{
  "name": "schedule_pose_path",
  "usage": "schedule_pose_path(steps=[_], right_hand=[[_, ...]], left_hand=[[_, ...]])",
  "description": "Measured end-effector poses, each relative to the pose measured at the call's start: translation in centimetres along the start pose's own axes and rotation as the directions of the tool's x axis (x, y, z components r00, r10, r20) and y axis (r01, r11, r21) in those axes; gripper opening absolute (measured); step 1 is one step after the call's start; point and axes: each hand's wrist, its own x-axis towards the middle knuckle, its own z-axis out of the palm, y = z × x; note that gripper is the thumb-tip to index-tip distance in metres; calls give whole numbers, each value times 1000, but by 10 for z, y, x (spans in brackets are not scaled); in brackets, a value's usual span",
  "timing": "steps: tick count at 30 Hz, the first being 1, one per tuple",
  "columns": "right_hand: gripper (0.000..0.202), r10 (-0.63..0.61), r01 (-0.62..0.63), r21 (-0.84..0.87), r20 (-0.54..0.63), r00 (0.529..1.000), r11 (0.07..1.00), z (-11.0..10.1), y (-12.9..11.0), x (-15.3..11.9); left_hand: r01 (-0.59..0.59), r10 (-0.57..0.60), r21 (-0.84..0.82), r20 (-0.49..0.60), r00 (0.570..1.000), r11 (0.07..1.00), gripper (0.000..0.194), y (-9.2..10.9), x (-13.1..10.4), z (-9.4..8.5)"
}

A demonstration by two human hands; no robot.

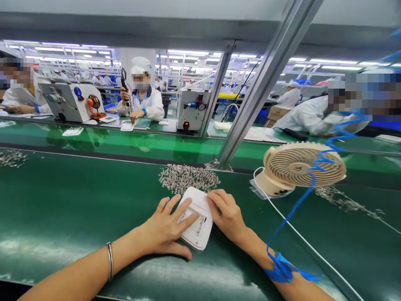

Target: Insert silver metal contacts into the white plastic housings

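A white plastic housing with rounded corners and a recessed compartment lies tilted on the green bench in front of me. My left hand has its fingers spread across the left side of the housing, with the fingertips resting on its face. At the upper right edge, the fingers of my right hand are pinched together against the housing. What they hold, if anything, is too small to make out. Just behind the housing lies a pile of small metal pieces.
A beige fan stands to the right, its white cable running toward me. A coiled blue cord leads to my right wrist. A metal post rises behind the pile. Across the line, a co-worker holds a tool.
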Motion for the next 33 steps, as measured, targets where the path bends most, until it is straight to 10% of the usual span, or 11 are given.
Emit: schedule_pose_path(steps=[14,18,27,33], right_hand=[[12,167,-171,104,50,985,980,-23,-8,-4],[13,220,-236,162,106,970,958,-23,-8,-5],[11,270,-327,287,221,937,900,-24,-13,-8],[10,287,-360,301,260,922,883,-29,-18,-9]], left_hand=[[214,-215,-25,-27,976,977,78,21,7,-4],[158,-158,-33,-24,987,987,43,4,7,-9],[248,-234,-6,315,920,969,54,-21,4,-10],[228,-227,11,168,959,974,42,-7,8,-18]])
